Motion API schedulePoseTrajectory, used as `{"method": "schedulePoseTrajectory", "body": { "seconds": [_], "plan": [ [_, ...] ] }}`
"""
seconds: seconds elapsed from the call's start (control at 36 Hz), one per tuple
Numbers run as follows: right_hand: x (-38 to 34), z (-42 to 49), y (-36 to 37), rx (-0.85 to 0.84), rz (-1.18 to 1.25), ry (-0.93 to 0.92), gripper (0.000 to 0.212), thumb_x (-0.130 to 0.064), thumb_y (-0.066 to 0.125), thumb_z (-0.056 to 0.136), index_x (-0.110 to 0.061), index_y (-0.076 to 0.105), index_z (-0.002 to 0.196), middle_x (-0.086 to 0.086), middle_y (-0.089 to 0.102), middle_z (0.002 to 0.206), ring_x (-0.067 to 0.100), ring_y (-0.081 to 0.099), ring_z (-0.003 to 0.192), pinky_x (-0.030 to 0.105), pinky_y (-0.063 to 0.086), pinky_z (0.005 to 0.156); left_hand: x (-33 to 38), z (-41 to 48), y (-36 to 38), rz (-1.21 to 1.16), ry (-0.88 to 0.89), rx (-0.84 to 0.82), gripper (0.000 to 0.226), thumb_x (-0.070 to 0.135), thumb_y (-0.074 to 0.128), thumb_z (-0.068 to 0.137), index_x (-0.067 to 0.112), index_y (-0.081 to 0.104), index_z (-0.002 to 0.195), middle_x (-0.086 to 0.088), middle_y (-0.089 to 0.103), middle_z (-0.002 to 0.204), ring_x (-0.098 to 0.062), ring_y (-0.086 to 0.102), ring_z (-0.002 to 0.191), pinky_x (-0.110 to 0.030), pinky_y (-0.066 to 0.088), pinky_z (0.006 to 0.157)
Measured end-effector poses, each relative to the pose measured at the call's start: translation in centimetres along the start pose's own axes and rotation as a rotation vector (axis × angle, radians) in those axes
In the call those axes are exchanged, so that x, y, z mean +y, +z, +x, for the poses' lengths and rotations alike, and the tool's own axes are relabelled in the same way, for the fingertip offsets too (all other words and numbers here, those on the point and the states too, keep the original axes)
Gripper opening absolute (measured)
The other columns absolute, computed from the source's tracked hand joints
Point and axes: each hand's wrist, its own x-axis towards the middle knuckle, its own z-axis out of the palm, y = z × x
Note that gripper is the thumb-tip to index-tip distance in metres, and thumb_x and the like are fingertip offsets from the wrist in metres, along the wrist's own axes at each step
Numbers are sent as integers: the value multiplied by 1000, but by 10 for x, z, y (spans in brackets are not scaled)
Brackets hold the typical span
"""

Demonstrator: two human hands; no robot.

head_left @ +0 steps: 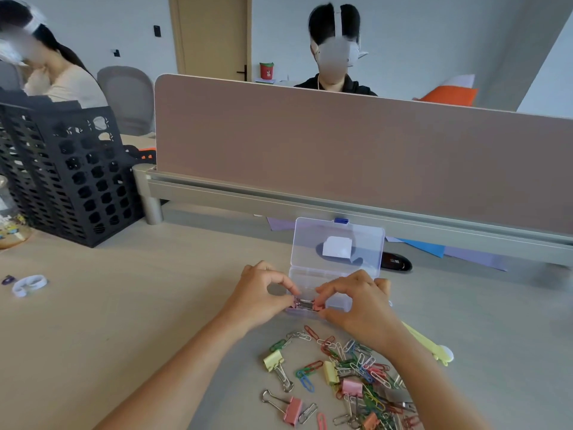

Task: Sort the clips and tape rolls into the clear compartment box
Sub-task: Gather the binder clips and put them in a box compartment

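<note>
A pale, matte surface (124, 321) fills the lower frame, backed by a smooth pinkish divider panel (341, 150). A black perforated plastic basket (68, 181) stands at upper left. At centre sits the clear plastic box (366, 243), rectangular, its lid upright. The left hand (260, 293) and right hand (356, 299) meet at the box's near edge, fingertips curled narrowly, both pinching a small pink binder clip (305, 304). Below lies a loose pile of clips (350, 367), coloured wire and folded metal. A white tape roll (29, 284) rests far left.

Pink desk divider (356, 150) — wooden door (214, 35)
</note>
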Motion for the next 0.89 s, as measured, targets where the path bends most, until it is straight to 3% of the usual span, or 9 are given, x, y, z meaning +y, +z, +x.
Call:
{"method": "schedulePoseTrajectory", "body": {
  "seconds": [0.19,0.28,0.36,0.42,0.47,0.56,0.69,0.78,0.89],
  "plan": [
    [3,-1,0,37,-110,-67,17,-59,53,81,-53,69,84,-36,51,123,-2,35,110,28,14,80,4,-1,-4,21,12,22,12,23,80,72,33,74,74,6,54,92,-12,46,102,-14,32,79],
    [0,-3,-3,80,-104,-88,17,-55,51,81,-54,67,87,-33,48,129,2,37,112,29,16,80,11,-1,-8,2,35,36,12,24,80,72,33,72,77,5,54,92,-10,48,91,-17,33,74],
    [-7,-7,-12,66,-32,-94,13,-42,63,83,-52,67,91,-31,52,121,1,41,107,31,20,84,19,-4,-12,-12,59,23,10,24,78,74,29,73,81,10,55,86,-5,44,65,-11,34,60],
    [-12,-13,-21,-8,1,-101,13,-38,64,84,-47,69,92,-26,57,109,-1,48,94,30,26,87,23,-6,-14,-5,75,-11,11,22,78,74,29,72,81,10,57,81,-6,44,59,-10,35,56],
    [-15,-22,-29,-92,38,-108,12,-34,66,84,-43,69,91,-24,61,97,1,53,81,25,36,86,28,-10,-15,-5,77,-59,12,19,78,75,27,72,81,10,58,74,-5,47,57,-11,37,55],
    [-14,-42,-38,-190,105,-81,15,-26,69,82,-40,69,86,-22,63,88,4,54,77,17,45,73,34,-21,-16,21,97,-139,10,18,78,76,24,73,82,11,59,68,-3,48,58,-13,39,58],
    [-6,-77,-37,-262,123,-58,14,-28,68,82,-41,69,87,-23,66,90,1,57,84,22,50,77,33,-48,-18,70,149,-355,7,20,78,77,26,75,79,6,68,74,2,48,60,-14,38,59],
    [-4,-94,-35,-247,90,-120,27,-17,66,82,-43,69,89,-24,64,94,0,58,93,26,49,85,30,-61,-22,96,146,-462,9,23,77,79,31,76,83,5,70,79,0,49,63,-20,39,63],
    [-5,-108,-34,-274,12,-144,58,6,54,77,-46,65,99,-28,53,106,-5,44,108,29,34,99,31,-75,-25,101,151,-569,19,27,79,77,34,77,93,12,63,82,1,53,67,-24,43,67]
  ]
}}
